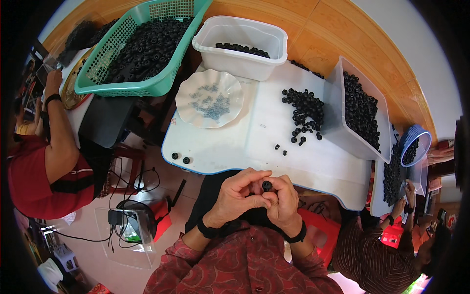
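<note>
Just off the table's (220, 147) near edge, the right hand (284, 203) has a round black part (267, 185) clamped between its fingers. The left hand (236, 197) curls close beside; whether it grips anything cannot be told. Two black pieces (186, 160) rest at the near left corner; a scalloped plate (208, 77) of translucent bits (213, 110) sits by the left edge.

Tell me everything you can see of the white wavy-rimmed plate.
The plate is round, off-white and shallow, with a scalloped rim; the material looks like smooth plastic or ceramic. It lies open side up on the white table, its left side by the table's edge; any overhang is hard to judge. Small, clear bluish-grey pieces lie scattered in it, densest toward the near side. The white tub stands just beyond; whether they touch is unclear.
</note>
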Tool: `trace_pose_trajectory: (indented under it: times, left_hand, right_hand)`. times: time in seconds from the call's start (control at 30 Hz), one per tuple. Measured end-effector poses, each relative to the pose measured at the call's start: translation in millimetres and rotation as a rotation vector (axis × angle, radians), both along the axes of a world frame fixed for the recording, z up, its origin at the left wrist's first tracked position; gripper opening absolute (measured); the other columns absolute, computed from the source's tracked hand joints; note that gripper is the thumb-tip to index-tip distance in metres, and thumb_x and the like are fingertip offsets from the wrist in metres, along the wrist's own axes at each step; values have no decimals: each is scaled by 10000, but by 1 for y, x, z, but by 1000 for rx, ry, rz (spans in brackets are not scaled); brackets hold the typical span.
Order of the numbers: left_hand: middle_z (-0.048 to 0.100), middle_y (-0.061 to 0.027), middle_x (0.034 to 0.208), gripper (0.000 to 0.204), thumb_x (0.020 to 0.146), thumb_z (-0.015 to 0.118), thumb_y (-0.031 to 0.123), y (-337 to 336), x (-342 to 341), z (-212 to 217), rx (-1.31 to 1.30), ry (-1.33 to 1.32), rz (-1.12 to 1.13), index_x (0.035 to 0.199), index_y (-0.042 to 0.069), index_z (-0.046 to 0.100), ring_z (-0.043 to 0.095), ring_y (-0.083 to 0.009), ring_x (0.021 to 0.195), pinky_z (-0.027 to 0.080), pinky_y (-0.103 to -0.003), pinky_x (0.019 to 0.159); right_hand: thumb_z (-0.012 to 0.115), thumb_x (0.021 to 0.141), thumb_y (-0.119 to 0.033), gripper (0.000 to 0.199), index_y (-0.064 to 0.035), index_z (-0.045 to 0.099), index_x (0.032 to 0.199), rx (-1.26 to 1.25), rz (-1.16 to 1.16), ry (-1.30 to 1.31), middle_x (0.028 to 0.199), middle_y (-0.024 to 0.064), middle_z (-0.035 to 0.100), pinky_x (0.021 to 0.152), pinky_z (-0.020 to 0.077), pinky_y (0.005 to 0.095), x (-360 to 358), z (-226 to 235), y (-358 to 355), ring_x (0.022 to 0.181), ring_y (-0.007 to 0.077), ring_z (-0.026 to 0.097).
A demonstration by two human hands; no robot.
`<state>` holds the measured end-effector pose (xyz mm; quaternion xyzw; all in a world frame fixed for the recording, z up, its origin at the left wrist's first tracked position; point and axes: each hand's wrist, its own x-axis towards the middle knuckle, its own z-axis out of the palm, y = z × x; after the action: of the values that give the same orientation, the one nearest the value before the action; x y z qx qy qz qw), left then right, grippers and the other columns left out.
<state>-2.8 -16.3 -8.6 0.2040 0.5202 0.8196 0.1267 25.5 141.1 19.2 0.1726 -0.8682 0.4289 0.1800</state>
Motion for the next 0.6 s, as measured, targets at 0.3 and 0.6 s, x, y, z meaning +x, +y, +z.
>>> trace_pose_trajectory:
  times: [0.3,0.6]
  left_hand:
    - [599,-41,1001,366,856,676,-53,-1,-2,-1,132,-101,-56,1218,-10,640,580,-86,886,495,-206,770]
    - [605,-58,992,330,883,650,-53,7,-1,0,131,-121,19,1212,-36,627,609,-114,887,535,-237,779]
  right_hand:
    - [647,929,-195,263,-20,597,1118,-184,66,-33,852,107,604,593,476,305,7,11,0,692,223,589]
    - [653,924,-173,284,-4,593,1143,-214,59,-196,879,109,609,617,473,292,10,9,4,694,215,584]
